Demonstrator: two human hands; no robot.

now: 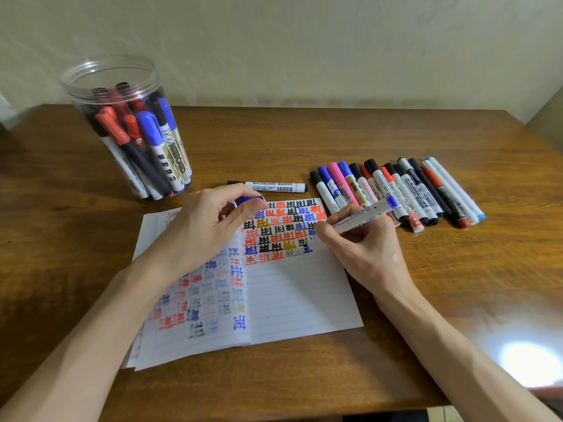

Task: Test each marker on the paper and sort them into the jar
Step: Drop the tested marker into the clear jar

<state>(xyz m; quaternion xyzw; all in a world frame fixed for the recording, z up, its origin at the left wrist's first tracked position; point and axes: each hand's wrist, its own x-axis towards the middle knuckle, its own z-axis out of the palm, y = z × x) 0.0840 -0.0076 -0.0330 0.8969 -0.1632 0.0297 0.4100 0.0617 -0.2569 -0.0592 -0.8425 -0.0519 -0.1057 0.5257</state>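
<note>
An open lined notebook (pixel 298 293) lies on the table, its pages covered with red, blue, black and yellow test marks. My right hand (pixel 362 245) grips a white marker with blue end (pixel 365 215), its tip down at the marks on the right page. My left hand (pixel 210 226) rests on the notebook and pinches a blue cap (pixel 248 200) between thumb and fingers. A clear plastic jar (pixel 128 129) at the back left holds several capped markers. A row of several markers (pixel 396 190) lies at the right.
One black whiteboard marker (pixel 271 186) lies alone just beyond the notebook. The wooden table (pixel 304 138) ends at a wall behind. A bright glare spot (pixel 530 360) sits near the front right edge.
</note>
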